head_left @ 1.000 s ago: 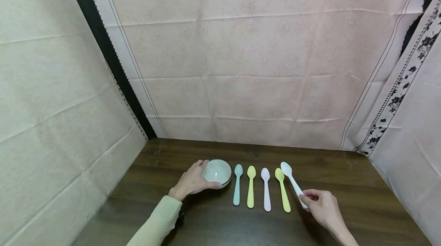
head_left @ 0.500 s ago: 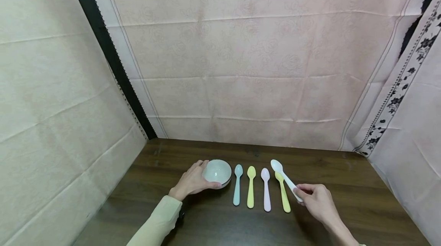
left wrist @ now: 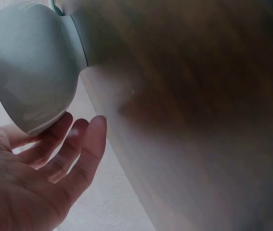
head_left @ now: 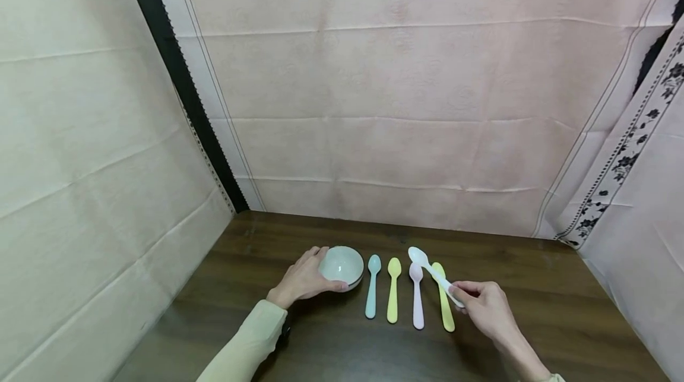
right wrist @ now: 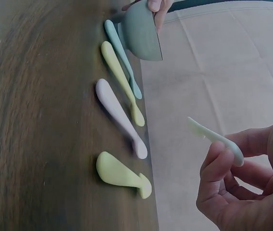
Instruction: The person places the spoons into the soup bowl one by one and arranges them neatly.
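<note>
My left hand (head_left: 304, 280) grips the side of a pale green bowl (head_left: 342, 264), which stands on the table with its mouth up. In the left wrist view, fingers lie against the wall of the bowl (left wrist: 32, 67). My right hand (head_left: 487, 308) pinches a white spoon (head_left: 434, 272) by its handle end; the right wrist view shows it held above the table. Its bowl end points toward the back left, crossing over a yellow-green spoon (head_left: 447, 313). To the left lie a lilac spoon (head_left: 417, 302), another yellow-green spoon (head_left: 393, 296) and a light blue spoon (head_left: 371, 293).
The brown wooden table (head_left: 342, 352) carries the spoons in a row to the right of the bowl. Pale cloth (head_left: 395, 132) hangs behind the table, with more cloth panels on the left (head_left: 80, 192) and right (head_left: 641, 239).
My right hand has carried the white spoon leftward, from beside the right yellow-green spoon to across it, near the lilac one. The left hand stays at the bowl. The head view has shifted slightly.
</note>
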{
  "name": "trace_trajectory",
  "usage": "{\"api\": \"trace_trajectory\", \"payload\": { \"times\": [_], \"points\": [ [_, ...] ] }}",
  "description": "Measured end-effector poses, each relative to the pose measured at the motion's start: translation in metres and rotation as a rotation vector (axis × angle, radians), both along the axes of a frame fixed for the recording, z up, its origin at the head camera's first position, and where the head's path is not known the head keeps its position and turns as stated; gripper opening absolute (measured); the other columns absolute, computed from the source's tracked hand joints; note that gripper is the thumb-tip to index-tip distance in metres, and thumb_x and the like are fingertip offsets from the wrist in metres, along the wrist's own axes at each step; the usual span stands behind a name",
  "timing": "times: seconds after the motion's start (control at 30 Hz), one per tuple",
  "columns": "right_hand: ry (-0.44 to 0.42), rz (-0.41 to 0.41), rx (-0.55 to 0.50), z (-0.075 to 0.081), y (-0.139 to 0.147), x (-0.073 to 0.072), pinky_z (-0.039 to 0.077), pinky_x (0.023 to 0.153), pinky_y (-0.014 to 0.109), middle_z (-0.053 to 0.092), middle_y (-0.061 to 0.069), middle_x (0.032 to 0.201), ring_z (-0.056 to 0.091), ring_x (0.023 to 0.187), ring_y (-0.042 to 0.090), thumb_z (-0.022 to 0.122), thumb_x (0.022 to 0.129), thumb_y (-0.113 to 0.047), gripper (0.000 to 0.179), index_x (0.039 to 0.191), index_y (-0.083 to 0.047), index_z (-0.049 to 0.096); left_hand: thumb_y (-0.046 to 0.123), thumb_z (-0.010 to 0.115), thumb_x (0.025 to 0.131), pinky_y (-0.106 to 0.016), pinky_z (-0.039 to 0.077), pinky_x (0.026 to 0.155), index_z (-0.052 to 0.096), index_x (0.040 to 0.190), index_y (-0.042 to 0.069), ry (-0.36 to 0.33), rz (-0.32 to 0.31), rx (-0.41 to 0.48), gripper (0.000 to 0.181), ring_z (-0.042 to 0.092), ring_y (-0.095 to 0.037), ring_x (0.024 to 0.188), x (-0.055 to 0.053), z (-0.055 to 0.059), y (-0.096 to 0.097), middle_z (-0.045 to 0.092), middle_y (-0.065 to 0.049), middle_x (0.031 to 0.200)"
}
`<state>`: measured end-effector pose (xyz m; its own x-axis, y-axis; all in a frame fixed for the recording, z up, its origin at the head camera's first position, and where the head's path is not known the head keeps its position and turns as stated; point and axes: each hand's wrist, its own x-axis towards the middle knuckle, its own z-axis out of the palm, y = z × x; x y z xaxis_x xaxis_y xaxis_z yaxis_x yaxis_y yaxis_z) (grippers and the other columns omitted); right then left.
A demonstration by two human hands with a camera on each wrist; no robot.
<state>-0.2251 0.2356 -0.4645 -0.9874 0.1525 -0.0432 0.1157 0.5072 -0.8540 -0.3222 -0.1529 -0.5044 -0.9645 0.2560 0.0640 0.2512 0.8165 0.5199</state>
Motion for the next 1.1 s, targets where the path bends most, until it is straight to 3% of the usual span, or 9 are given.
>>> {"api": "trace_trajectory", "payload": {
  "times": [0.27,0.53,1.1],
  "points": [
    [0.002,0.011,-0.01,0.003,-0.009,-0.006,0.044,0.058,0.024,0.075,0.002,0.077,0.064,0.067,0.009,0.075,0.103,-0.017,0.029,0.122,0.005,0.08,0.076,0.087,0.076,-0.063,0.054,0.105,0.047,0.164,0.007,0.007,0.006,-0.022,0.119,0.06,-0.038,0.135,-0.001,0.001,-0.001,0.054,-0.021,0.16],
    [0.015,0.036,-0.034,0.008,-0.02,-0.012,0.051,0.064,0.024,0.08,0.007,0.089,0.068,0.071,0.011,0.074,0.103,-0.015,0.028,0.12,0.007,0.08,0.077,0.086,0.076,-0.064,0.054,0.105,0.047,0.164,0.008,0.007,0.004,-0.013,0.119,0.06,-0.039,0.137,-0.002,0.002,0.0,0.053,-0.021,0.161],
    [0.008,0.084,-0.107,0.007,-0.044,-0.021,0.047,0.061,0.026,0.071,0.002,0.078,0.064,0.069,0.017,0.072,0.104,-0.01,0.022,0.115,0.007,0.08,0.072,0.088,0.078,-0.062,0.055,0.104,0.046,0.164,0.006,-0.006,-0.002,-0.021,0.117,0.061,-0.039,0.134,0.0,0.003,0.003,0.054,-0.022,0.159]
  ]
}}
